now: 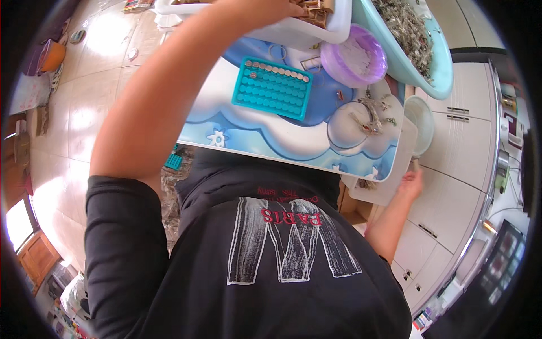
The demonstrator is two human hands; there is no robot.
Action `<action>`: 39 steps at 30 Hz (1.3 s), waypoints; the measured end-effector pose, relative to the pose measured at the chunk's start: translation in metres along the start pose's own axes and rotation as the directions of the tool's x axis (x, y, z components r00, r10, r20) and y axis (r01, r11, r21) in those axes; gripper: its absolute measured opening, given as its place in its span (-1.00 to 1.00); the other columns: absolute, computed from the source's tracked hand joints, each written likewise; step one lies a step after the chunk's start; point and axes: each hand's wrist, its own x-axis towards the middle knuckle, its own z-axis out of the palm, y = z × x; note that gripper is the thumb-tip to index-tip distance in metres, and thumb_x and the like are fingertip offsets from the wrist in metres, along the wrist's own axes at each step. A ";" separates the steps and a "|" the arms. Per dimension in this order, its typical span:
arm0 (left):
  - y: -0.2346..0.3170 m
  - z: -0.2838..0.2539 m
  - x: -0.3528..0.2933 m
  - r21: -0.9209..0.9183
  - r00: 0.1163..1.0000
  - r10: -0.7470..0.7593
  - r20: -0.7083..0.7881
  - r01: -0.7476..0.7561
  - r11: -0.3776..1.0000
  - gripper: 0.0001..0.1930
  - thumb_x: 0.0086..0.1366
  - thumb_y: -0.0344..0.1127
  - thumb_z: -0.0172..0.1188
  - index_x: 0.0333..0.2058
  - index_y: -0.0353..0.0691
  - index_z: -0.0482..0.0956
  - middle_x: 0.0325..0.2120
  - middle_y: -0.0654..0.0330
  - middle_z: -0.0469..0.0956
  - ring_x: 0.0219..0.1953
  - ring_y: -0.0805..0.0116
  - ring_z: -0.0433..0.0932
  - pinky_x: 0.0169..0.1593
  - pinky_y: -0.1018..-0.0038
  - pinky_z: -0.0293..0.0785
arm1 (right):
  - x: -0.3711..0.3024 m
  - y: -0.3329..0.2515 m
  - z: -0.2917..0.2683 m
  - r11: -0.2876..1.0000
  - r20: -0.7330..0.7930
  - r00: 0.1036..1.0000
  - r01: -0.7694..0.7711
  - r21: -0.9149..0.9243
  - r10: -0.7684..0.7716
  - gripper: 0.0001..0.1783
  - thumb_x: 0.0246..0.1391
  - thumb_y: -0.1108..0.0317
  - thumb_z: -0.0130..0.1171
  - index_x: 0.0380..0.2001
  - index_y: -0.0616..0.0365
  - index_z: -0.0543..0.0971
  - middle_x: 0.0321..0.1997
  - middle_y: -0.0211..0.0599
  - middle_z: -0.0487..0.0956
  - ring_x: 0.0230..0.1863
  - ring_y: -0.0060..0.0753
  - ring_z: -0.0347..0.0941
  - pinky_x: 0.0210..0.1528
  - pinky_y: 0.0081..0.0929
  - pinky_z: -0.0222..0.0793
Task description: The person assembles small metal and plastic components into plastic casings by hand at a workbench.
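My left hand [265, 10] reaches over the far side of the low table into a white plastic box, close to small brown pieces [315, 14]. Most of its fingers are cut off by the picture's upper edge. Off the table's right end, my right hand [412, 183] has curled fingers around something small and pale that I cannot make out. A teal tray [272, 110] with rows of round cups lies on the table. Small silvery discs [276, 69] fill its far row, and another sits in the row below.
The blue-and-white patterned table [271, 150] bears a purple-rimmed bowl [381, 53] and a cluster of thin metallic pieces [371, 121]. Behind it stand the white box [339, 34] and a light-blue tub [446, 73] of shiny scraps. A pale bucket [426, 127] is near white cabinets [454, 147].
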 end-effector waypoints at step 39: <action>0.024 0.083 -0.171 -0.772 0.845 -0.099 0.525 0.424 -0.473 -0.60 0.32 -0.22 0.04 0.03 -0.38 0.36 -0.26 0.16 0.51 -0.24 0.38 0.52 -0.15 0.50 0.48 | -0.187 -0.031 0.234 0.069 0.860 0.385 0.920 -0.385 -0.335 -0.80 -0.13 0.28 0.28 -0.37 0.04 0.59 -0.36 -0.33 0.50 -0.32 -0.19 0.46 -0.29 -0.30 0.38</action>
